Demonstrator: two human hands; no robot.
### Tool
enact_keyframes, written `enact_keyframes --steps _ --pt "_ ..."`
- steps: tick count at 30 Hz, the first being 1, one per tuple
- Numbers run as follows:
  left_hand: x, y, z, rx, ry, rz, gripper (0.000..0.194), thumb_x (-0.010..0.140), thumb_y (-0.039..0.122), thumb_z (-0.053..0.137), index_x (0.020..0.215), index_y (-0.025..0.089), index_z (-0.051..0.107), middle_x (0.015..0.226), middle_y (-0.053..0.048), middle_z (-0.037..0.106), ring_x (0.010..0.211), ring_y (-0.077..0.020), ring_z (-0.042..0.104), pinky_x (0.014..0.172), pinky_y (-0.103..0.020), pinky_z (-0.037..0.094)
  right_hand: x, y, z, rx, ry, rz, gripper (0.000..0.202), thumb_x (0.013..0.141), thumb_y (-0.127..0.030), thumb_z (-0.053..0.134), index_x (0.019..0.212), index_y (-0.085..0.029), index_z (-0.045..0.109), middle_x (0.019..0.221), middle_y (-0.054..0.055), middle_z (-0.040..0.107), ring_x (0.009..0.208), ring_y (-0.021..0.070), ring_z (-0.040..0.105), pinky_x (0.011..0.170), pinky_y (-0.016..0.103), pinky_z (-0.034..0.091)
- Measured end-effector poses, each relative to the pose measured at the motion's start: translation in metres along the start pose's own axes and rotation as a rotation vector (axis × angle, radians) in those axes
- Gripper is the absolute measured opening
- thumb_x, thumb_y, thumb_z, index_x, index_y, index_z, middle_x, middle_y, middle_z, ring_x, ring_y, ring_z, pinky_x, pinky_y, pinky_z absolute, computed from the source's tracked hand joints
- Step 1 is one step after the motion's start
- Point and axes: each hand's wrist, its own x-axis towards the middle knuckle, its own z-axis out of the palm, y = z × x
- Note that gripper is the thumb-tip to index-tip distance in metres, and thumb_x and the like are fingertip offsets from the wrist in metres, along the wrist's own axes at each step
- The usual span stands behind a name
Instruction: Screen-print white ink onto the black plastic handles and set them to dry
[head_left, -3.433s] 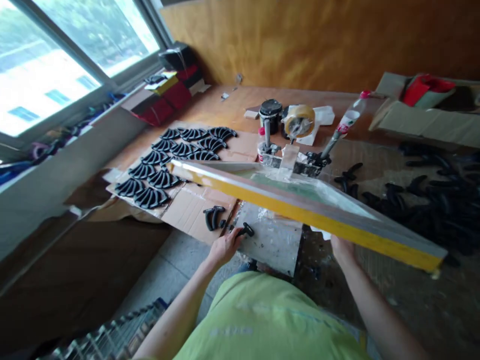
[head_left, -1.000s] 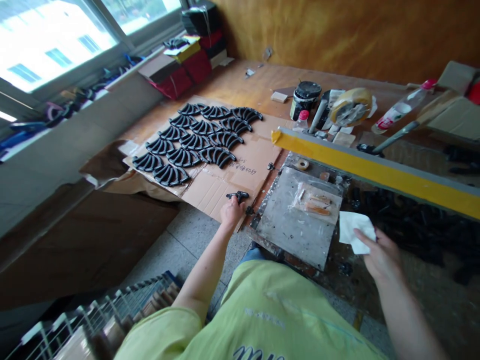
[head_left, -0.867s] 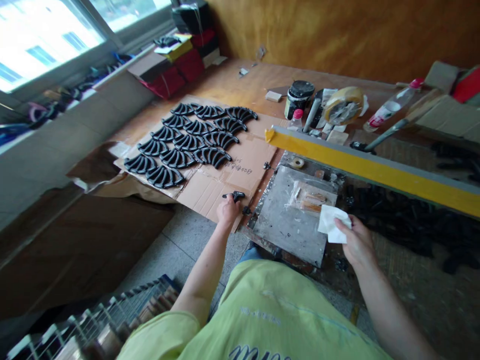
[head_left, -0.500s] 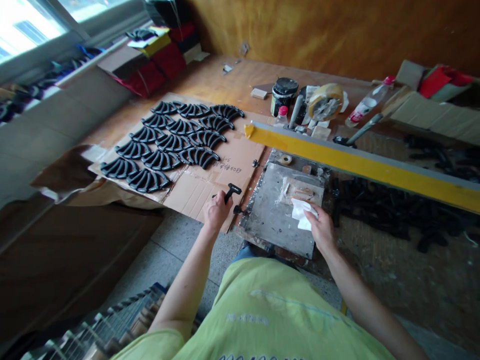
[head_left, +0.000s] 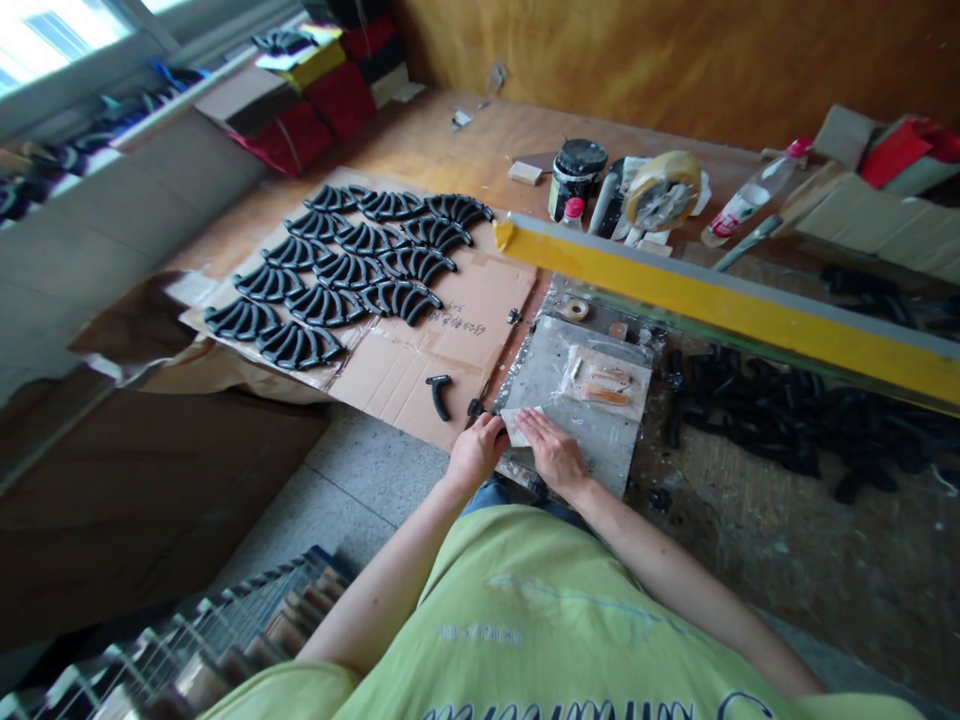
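A single black curved handle (head_left: 440, 398) with a short crosspiece lies on the cardboard sheet (head_left: 390, 375), just beyond my left hand (head_left: 477, 455). That hand is closed at the left edge of the grey board (head_left: 540, 380); whatever its fingers grip is hidden. My right hand (head_left: 556, 455) holds a folded white cloth (head_left: 516, 428) against the board's near left corner, fingers stretched along it. Both hands nearly meet at the cloth. Rows of similar black handles (head_left: 349, 270) fan out over the cardboard. A small black clip (head_left: 475, 407) sits beside my left fingertips.
A yellow-faced bar (head_left: 675, 288) crosses above the board, with a heap of black handles (head_left: 772, 410) at right. Thin orange-brown strips (head_left: 606, 390) lie on the board. Behind stand a black-lidded jar (head_left: 577, 178), a tape roll (head_left: 664, 195) and a plastic bottle (head_left: 754, 195).
My left hand has put the black handle down on the cardboard and moved right. My right hand has brought the white cloth leftward to the board's near corner.
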Motion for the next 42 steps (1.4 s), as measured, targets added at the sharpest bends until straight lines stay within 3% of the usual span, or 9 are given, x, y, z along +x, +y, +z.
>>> enact_keyframes --steps 6,12,19,27,30,32,35,38,42 --pt "0.001 -0.005 0.006 -0.045 0.036 0.029 0.013 0.089 0.022 0.052 0.098 0.019 0.062 0.095 -0.005 0.061 0.08 -0.0152 0.062 0.07 -0.024 0.045 -0.029 0.001 -0.004 -0.063 -0.016 -0.068 0.053 0.086 -0.001 0.033 0.135 -0.011 0.053 0.136 0.013 0.055 0.127 0.0207 0.05 0.109 0.039 0.043" --pt "0.002 -0.002 0.002 -0.008 -0.007 0.013 0.008 0.088 0.021 0.054 0.086 0.019 0.061 0.092 -0.005 0.061 0.077 -0.0149 0.061 0.068 -0.023 0.045 -0.014 -0.001 -0.007 -0.07 -0.047 -0.037 0.053 0.086 -0.003 0.036 0.136 -0.011 0.051 0.138 0.013 0.053 0.13 0.0217 0.048 0.11 0.041 0.041" --pt "0.002 0.001 -0.001 -0.024 -0.011 0.01 0.012 0.087 0.02 0.053 0.095 0.019 0.062 0.093 -0.005 0.062 0.082 -0.0157 0.062 0.071 -0.024 0.046 -0.026 0.001 -0.013 -0.053 -0.085 -0.075 0.051 0.086 -0.003 0.036 0.132 -0.009 0.055 0.135 0.014 0.056 0.127 0.0216 0.051 0.11 0.04 0.041" --pt "0.001 0.002 -0.003 -0.046 -0.002 0.006 0.01 0.087 0.023 0.054 0.093 0.019 0.062 0.092 -0.005 0.062 0.083 -0.0168 0.063 0.073 -0.025 0.047 -0.018 -0.007 -0.022 0.071 -0.121 0.02 0.052 0.082 -0.003 0.037 0.129 -0.011 0.058 0.133 0.013 0.057 0.124 0.0219 0.054 0.108 0.039 0.042" --pt "0.001 -0.003 0.0 -0.074 0.021 0.022 0.013 0.088 0.027 0.056 0.095 0.019 0.062 0.093 -0.006 0.063 0.084 -0.0175 0.063 0.074 -0.026 0.048 -0.034 -0.003 -0.036 0.232 -0.113 0.182 0.048 0.082 -0.007 0.041 0.122 -0.019 0.063 0.121 0.008 0.066 0.111 0.0213 0.063 0.098 0.036 0.05" --pt "0.002 -0.007 0.004 -0.086 0.04 0.029 0.015 0.088 0.03 0.056 0.095 0.019 0.061 0.094 -0.007 0.063 0.083 -0.018 0.062 0.075 -0.028 0.048 -0.04 0.004 -0.046 0.396 -0.027 0.44 0.038 0.084 -0.015 0.043 0.116 -0.021 0.065 0.101 0.006 0.073 0.088 0.0211 0.07 0.077 0.032 0.057" --pt "0.002 -0.01 0.009 -0.134 0.057 0.032 0.016 0.089 0.03 0.053 0.098 0.018 0.06 0.094 -0.006 0.064 0.085 -0.0181 0.062 0.078 -0.029 0.048 -0.038 0.017 -0.058 0.767 0.138 0.798 0.036 0.088 -0.036 0.047 0.114 -0.017 0.061 0.074 0.002 0.071 0.055 0.0177 0.063 0.045 0.026 0.049" --pt "-0.001 -0.001 0.008 -0.217 0.048 0.033 0.017 0.09 0.03 0.05 0.099 0.018 0.059 0.091 -0.006 0.065 0.085 -0.018 0.061 0.078 -0.029 0.047 -0.03 0.02 -0.063 1.08 0.227 0.807 0.047 0.074 -0.04 0.067 0.114 -0.016 0.059 0.085 0.003 0.071 0.065 0.017 0.065 0.053 0.025 0.051" --pt "-0.004 0.025 0.0 -0.301 0.026 0.088 0.018 0.091 0.033 0.048 0.098 0.019 0.058 0.089 -0.004 0.064 0.083 -0.0174 0.06 0.075 -0.028 0.046 -0.02 0.011 -0.062 1.024 0.202 0.723 0.049 0.061 -0.032 0.077 0.105 -0.017 0.062 0.09 0.002 0.072 0.078 0.0185 0.065 0.071 0.029 0.053"
